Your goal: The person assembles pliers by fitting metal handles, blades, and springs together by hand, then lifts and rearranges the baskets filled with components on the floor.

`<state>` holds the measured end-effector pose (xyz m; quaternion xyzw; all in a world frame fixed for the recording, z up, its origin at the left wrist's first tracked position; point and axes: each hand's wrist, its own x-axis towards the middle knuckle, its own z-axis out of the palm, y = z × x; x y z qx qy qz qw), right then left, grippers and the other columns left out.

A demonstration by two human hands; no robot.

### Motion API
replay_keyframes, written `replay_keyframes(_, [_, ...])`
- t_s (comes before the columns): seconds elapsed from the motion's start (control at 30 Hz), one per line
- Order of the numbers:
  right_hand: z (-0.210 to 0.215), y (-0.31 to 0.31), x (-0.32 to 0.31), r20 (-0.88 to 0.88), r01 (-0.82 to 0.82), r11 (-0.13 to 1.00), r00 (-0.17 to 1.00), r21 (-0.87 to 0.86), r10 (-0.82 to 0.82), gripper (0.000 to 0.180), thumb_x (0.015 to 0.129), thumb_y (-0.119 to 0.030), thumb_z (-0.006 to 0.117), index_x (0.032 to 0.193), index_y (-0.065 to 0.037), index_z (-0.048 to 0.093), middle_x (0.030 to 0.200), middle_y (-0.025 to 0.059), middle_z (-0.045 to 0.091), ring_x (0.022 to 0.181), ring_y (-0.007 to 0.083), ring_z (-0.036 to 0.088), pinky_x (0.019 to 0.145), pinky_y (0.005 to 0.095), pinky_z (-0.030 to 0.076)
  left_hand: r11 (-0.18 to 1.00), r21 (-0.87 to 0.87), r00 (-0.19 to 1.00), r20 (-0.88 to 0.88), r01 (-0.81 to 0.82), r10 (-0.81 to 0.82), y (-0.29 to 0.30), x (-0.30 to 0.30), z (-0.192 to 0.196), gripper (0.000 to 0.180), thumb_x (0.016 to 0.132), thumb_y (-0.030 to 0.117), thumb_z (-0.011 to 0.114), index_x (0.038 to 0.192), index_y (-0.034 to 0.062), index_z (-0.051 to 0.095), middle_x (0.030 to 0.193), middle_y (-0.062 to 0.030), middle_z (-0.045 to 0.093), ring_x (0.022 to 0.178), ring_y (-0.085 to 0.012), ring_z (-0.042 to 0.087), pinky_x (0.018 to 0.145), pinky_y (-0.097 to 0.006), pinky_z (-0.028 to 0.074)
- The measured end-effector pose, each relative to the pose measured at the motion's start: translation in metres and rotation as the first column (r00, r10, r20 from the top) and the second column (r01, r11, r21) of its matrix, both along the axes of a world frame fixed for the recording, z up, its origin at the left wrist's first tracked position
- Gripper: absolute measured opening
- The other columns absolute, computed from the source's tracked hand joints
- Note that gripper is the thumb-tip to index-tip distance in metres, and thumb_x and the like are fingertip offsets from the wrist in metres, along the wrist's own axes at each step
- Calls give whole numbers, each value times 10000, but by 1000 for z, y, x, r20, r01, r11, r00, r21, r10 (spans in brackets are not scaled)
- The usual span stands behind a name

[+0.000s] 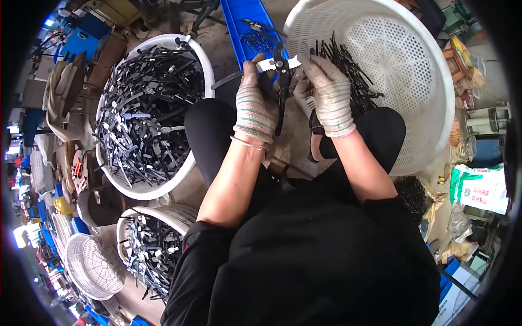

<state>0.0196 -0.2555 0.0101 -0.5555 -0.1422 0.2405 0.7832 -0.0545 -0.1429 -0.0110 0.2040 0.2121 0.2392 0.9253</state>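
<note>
On the floor point(215, 46), white baskets point(209, 81) holding black parts point(152, 106) flank both hands point(254, 111).

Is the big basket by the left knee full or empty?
Looks nearly full: dark strips crowd the white basket close to its rim.

Grey floor point(220, 44), big white basket point(418, 81) right, two filled white baskets point(209, 70) left

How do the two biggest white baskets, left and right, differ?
The right basket looks larger than the left basket. The left basket is heaped with black pieces; the right basket holds long black strips at one side, its perforated inside mostly bare. Both are white and round.
</note>
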Motion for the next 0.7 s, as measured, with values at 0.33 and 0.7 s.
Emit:
replay_keyframes(0.33, [0, 1, -4, 179, 8, 984, 984, -179, 25, 174, 889, -147, 631, 1022, -43, 670, 793, 28, 645, 654, 79, 606, 567, 215, 484, 999, -21, 999, 17, -27, 27, -5, -7, 10, 352, 965, 395, 490, 1135, 92, 547, 898, -83, 637, 783, -194, 641, 721, -342, 556])
replay_keyframes(0.7, [-9, 0, 7, 650, 19, 942, 729, -335, 216, 278, 856, -5, 565, 1118, -45, 651, 969, 138, 661, 854, 218, 641, 773, 298, 500, 980, 12, 975, -101, 198, -196, -1, -14, 8, 366, 959, 405, 501, 1144, 95, 559, 947, -65, 640, 819, -218, 627, 736, -378, 533])
